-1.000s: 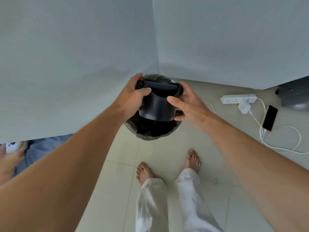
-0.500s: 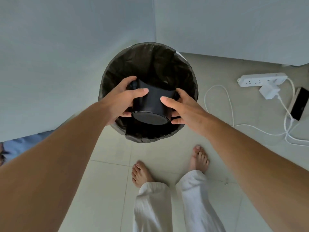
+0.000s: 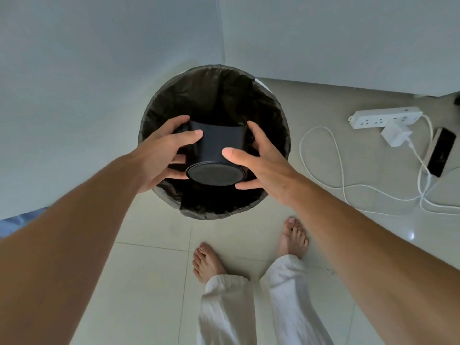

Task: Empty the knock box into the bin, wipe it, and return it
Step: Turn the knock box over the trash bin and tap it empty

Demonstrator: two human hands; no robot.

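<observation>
Knock box [image 3: 216, 148] hung upside down over bin [image 3: 159, 105] mouth, flat round bottom facing up, likely so grounds dropped out. Left grip [image 3: 159, 155] clasped box at 9 o'clock, right grip [image 3: 263, 163] at 3 o'clock. Box black, smooth, round. Bin round, lined with crinkly black bag. White power strip [image 3: 385, 117] on floor at 3 o'clock.

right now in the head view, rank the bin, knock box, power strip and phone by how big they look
1. bin, clearly the largest.
2. knock box, though it is held nearer the camera than the things on the floor.
3. power strip and phone: too close to rank; the strip looks longer, the phone wider.
</observation>
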